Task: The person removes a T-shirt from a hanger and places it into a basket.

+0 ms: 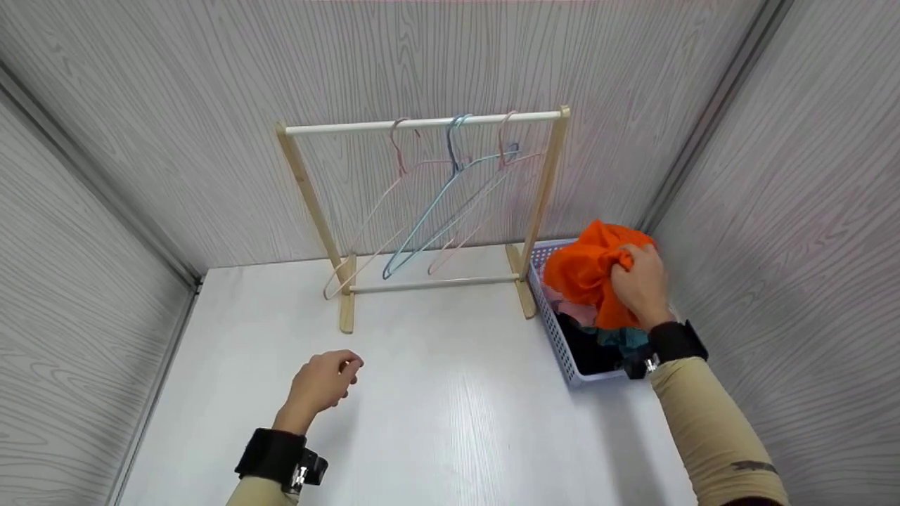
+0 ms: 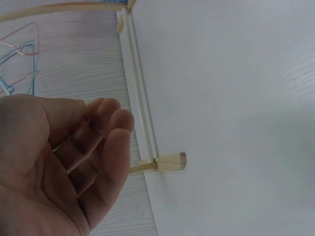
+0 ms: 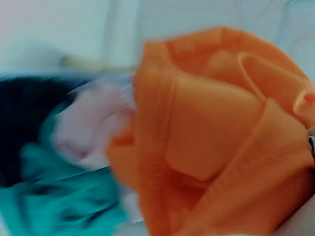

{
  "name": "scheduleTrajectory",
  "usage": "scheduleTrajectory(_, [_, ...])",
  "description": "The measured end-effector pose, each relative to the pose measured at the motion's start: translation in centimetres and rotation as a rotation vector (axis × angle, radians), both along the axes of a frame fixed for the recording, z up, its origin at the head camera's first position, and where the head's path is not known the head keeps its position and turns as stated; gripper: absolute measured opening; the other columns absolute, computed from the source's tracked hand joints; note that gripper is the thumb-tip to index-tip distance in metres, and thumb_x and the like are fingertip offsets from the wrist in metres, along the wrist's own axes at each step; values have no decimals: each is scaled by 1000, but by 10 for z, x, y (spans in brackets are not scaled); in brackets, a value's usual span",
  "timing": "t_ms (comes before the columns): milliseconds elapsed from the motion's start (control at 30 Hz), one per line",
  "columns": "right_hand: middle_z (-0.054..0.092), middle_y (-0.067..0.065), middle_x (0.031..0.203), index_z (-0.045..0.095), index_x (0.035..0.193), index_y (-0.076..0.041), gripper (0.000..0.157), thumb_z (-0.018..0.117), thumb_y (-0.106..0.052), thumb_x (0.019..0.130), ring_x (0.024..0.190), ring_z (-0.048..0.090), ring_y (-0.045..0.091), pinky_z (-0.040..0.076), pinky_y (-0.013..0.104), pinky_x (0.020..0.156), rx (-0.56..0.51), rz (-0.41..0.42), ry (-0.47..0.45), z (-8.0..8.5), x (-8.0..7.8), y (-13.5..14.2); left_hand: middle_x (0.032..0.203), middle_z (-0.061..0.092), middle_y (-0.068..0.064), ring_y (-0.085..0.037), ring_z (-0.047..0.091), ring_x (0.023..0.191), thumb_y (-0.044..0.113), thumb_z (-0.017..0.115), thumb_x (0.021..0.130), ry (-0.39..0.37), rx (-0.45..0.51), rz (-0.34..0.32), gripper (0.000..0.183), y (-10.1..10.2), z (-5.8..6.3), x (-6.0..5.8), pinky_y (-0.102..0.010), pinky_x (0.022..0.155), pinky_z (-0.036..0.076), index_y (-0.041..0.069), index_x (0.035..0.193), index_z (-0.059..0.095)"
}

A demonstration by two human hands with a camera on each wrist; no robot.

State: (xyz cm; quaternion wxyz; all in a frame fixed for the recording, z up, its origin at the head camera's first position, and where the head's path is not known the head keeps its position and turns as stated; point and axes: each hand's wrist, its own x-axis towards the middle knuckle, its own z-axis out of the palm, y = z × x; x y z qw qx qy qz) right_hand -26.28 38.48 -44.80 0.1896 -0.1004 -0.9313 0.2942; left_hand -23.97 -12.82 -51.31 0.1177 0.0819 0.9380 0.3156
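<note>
My right hand (image 1: 640, 281) grips a bunched orange garment (image 1: 587, 270) above the lavender basket (image 1: 559, 344) at the right. In the right wrist view the orange cloth (image 3: 221, 132) fills much of the frame, with its folds and a stitched edge showing. Beneath it lie a teal cloth (image 3: 74, 201), a pale pink cloth (image 3: 91, 128) and a black one (image 1: 587, 348). My left hand (image 1: 320, 383) hovers over the white table with nothing in it. Its fingers bend loosely, palm side showing in the left wrist view (image 2: 74, 162).
A wooden rack (image 1: 309, 190) with a white top rail (image 1: 337, 128) stands against the back wall. Pink hangers (image 1: 376, 204) and blue hangers (image 1: 425, 214) hang from it. The basket sits beside the rack's right foot (image 1: 524, 299), close to the right wall (image 1: 794, 246).
</note>
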Motion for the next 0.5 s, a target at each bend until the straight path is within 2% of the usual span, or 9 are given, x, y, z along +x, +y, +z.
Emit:
scheduleTrajectory(67, [43,23,119,56,123,-2,40,48,-7,84,99,49,39,39,46,85,-30,20,-88,-28,4,6,73,66,2,-10,58,51,21,56,97,-7,1,-2,20,1,-2,2,-25,45,42,11,105,70])
scheduleTrajectory(133, [32,23,124,45,135,-4,52,50,-9,84,105,44,39,37,45,87,-65,61,-215,-56,10,8,71,65,3,-11,57,50,21,56,97,-16,4,-2,19,2,-4,4,-25,45,43,11,105,70])
scheduleTrajectory(233, [21,24,133,29,146,-5,65,52,-9,86,116,35,43,36,50,94,-79,130,-389,-89,19,6,70,64,4,-11,57,50,21,56,97,-27,1,1,19,4,-6,5,-25,45,43,11,104,70])
scheduleTrajectory(300, [18,26,137,24,149,-5,68,52,-9,87,120,33,45,36,55,98,-55,166,-487,-103,22,3,71,64,3,-13,59,52,21,57,97,-30,3,3,18,5,-7,5,-25,45,43,11,104,70])
scheduleTrajectory(367, [21,26,139,26,149,-5,68,53,-9,88,120,36,46,37,59,101,-10,183,-555,-113,24,-2,71,64,3,-14,60,53,21,56,97,-33,2,2,18,7,-7,4,-25,46,43,12,104,70])
scheduleTrajectory(500, [34,25,134,37,146,-5,59,55,-13,90,112,48,43,42,61,100,129,183,-633,-128,28,-9,71,64,3,-14,60,53,22,56,97,-46,-1,-4,18,11,-9,5,-25,46,42,12,104,70])
